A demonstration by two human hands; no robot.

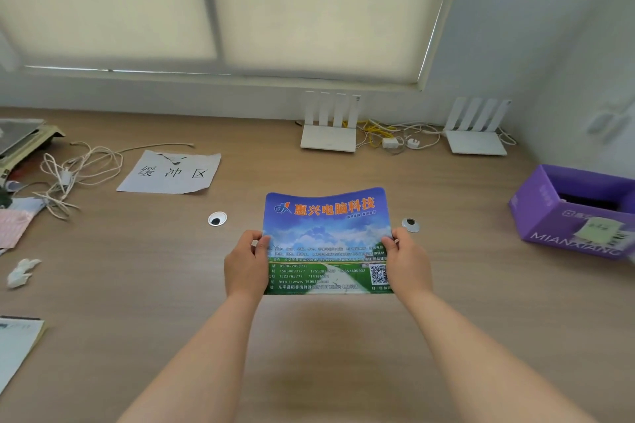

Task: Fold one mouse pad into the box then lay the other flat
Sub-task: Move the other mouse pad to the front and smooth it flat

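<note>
Both hands, left (245, 264) and right (407, 263), clamped on mouse pad (326, 237) side edges, keeping it spread above mid-surface (464, 199), probably for laying flat.

One view only, from your head: wide-angle, looking forward and down across the wooden desk (446, 285) toward the blinded window (240, 3). Your forearms enter from the bottom edge, close in. Far wall well back.
</note>
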